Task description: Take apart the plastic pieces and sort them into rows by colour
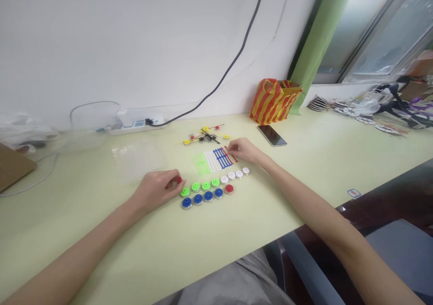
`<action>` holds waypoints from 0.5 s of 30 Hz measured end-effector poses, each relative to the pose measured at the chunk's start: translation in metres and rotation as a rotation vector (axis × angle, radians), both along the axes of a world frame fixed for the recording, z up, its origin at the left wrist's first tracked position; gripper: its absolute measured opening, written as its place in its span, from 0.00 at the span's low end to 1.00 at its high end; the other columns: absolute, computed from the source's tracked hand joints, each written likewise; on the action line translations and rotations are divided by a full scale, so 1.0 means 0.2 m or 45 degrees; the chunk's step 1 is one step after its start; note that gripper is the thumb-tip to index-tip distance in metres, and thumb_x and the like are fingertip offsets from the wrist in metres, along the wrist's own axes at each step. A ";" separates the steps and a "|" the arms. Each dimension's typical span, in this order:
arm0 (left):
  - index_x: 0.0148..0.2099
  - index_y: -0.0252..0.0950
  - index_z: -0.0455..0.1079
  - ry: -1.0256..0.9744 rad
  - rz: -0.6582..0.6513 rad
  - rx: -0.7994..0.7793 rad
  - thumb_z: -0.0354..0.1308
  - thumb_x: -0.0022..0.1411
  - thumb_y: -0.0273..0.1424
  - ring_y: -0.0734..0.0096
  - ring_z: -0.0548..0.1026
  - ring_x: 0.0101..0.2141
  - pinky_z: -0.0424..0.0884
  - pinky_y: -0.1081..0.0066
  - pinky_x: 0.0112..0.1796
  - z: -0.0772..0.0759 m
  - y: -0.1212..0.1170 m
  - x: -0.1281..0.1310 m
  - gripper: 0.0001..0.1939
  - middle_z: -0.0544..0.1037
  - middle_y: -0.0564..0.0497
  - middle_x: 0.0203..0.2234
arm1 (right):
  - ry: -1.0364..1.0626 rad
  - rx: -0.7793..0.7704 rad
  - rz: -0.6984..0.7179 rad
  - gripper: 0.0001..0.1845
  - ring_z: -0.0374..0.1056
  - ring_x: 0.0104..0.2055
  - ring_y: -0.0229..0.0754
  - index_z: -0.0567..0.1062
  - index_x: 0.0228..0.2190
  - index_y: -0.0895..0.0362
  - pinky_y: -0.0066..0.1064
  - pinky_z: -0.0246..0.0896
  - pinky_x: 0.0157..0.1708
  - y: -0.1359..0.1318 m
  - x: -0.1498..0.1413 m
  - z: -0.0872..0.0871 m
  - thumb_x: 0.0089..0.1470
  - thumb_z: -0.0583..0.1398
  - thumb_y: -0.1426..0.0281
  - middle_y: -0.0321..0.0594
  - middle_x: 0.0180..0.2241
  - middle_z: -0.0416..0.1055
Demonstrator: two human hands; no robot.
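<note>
My left hand is closed, pinching a small red disc just left of a row of green-topped discs. That row continues to the right with white-topped discs. Nearer me lies a second row, of blue-topped discs with one red-topped disc at its right end. Beyond the rows, thin plastic sticks lie side by side: green sticks, white sticks and blue sticks. My right hand has its fingers closed on a red stick at their right side; the fingertips are partly hidden.
Behind the sticks is a loose pile of yellow, black and red pieces. A clear plastic bag lies left, near a power strip. A phone and a striped bag are at the back right.
</note>
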State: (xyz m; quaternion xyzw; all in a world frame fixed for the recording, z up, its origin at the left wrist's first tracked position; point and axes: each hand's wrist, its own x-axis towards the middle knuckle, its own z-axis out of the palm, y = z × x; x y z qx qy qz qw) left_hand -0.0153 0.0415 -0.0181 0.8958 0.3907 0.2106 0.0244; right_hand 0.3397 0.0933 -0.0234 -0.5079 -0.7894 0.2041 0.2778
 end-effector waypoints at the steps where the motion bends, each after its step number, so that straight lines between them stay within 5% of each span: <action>1: 0.30 0.38 0.65 -0.002 0.002 -0.004 0.51 0.67 0.42 0.75 0.65 0.20 0.59 0.74 0.26 0.00 0.00 0.00 0.16 0.69 0.57 0.19 | 0.006 0.004 0.004 0.04 0.68 0.32 0.38 0.77 0.29 0.59 0.27 0.61 0.35 0.00 -0.01 0.00 0.55 0.61 0.74 0.38 0.30 0.76; 15: 0.30 0.38 0.65 0.005 -0.007 0.012 0.52 0.68 0.42 0.75 0.65 0.20 0.59 0.74 0.26 -0.01 0.01 -0.01 0.16 0.69 0.57 0.19 | 0.014 0.029 0.080 0.08 0.70 0.34 0.39 0.80 0.33 0.59 0.29 0.62 0.39 -0.01 -0.01 0.01 0.60 0.60 0.71 0.41 0.34 0.78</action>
